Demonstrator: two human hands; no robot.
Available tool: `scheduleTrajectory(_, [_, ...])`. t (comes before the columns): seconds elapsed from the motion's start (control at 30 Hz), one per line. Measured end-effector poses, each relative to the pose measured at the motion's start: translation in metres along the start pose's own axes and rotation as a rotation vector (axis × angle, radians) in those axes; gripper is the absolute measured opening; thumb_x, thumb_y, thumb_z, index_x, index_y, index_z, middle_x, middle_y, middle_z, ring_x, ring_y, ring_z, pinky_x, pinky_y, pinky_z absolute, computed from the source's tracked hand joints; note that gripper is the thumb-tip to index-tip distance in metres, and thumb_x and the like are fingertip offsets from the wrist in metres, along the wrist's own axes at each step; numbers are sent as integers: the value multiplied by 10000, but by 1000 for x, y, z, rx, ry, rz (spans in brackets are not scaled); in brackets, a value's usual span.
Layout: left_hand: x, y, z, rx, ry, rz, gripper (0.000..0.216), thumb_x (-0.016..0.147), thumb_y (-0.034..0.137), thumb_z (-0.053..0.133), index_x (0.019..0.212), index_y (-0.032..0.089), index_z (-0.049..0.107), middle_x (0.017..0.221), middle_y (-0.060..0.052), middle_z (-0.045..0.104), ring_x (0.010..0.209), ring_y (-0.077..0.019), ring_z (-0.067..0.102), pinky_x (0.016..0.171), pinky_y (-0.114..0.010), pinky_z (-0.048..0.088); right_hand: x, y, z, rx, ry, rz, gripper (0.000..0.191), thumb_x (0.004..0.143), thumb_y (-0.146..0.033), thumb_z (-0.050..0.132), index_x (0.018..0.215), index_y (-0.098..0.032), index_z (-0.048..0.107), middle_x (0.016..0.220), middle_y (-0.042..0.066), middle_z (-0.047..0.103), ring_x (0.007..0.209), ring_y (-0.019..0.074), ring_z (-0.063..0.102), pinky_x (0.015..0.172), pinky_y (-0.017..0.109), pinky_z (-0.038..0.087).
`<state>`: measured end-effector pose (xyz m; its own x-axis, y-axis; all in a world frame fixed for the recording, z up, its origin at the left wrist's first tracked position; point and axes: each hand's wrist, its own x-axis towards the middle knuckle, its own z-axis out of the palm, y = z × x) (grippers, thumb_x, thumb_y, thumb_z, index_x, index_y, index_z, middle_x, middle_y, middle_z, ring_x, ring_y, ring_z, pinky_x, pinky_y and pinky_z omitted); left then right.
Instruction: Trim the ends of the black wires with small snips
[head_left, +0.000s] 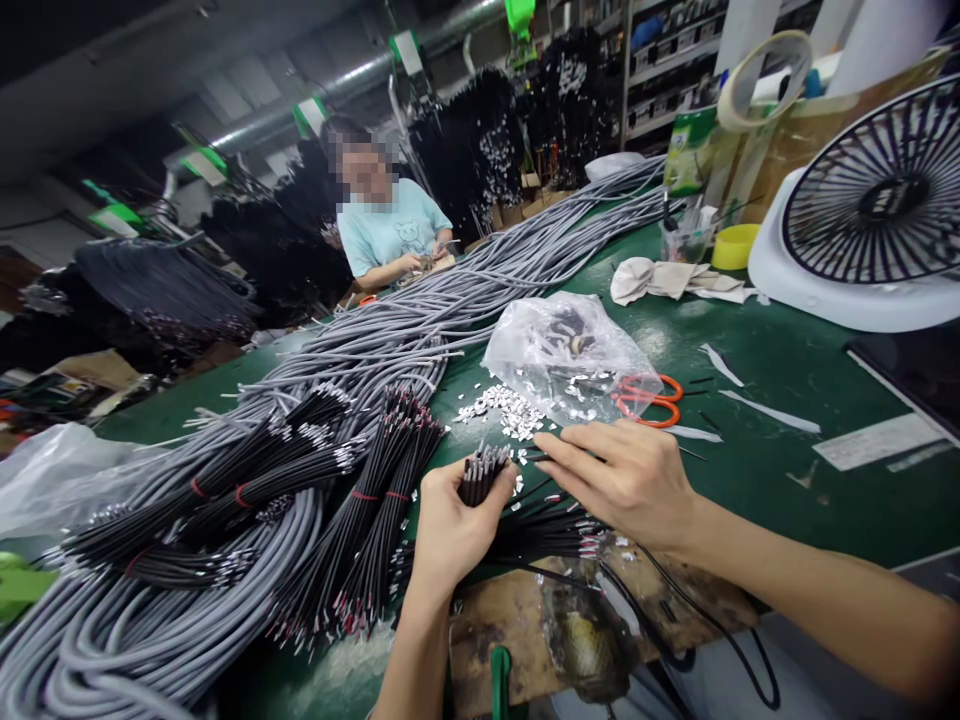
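Item: left hand, curled round a black wire bunch above the green table; right hand, which pinched a dark strand alongside; tied bundles, apparently finished, lay leftward, white pieces loose, apparently unused.

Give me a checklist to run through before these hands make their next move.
1. Left hand closed around the black wire bundle: ok.
2. Right hand pinching a thin dark wire at its fingertips: ok, as far as it shows.
3. Loose white pieces at hand: ok, piled on the green table just beyond the hands.
4. Scissors clear of the right hand: ok, beyond it, next to the plastic bag.
5. Scissor blades closed: cannot tell.
6. Held wire tips all level: cannot tell, too small.
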<state>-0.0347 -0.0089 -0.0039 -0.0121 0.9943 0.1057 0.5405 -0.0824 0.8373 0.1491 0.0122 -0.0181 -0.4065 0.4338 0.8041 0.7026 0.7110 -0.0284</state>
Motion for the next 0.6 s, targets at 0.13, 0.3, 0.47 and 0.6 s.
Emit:
scheduleTrajectory(0.13, [-1,0,0,11,-9,6,357,740,335,585,509,164,375,497,40,323,471,-75,272,423,-213,197,0,0,1,1,1,-2,185,845,-260,528,951,-178,656,752,1,663,638,97,560,556,243,334])
scheduleTrajectory(0.3, [-1,1,1,18,-10,6,348,737,335,586,514,162,383,508,39,321,480,-77,274,427,-212,204,1,0,0,5,0,-5,185,839,-262,538,960,-179,651,756,-3,664,634,100,559,555,244,334])
scheduleTrajectory(0.47, [-1,1,1,5,-4,9,351,735,335,587,518,164,370,515,41,309,484,-76,262,425,-210,193,1,0,-1,7,2,-9,185,842,-257,534,954,-170,652,752,5,663,637,97,559,557,240,335])
scheduleTrajectory(0.6, [-1,1,1,16,-9,20,340,748,338,577,531,160,386,522,41,313,491,-75,266,433,-208,201,1,0,-1,9,-5,-10,185,844,-259,532,953,-168,651,754,6,663,638,98,561,556,242,336])
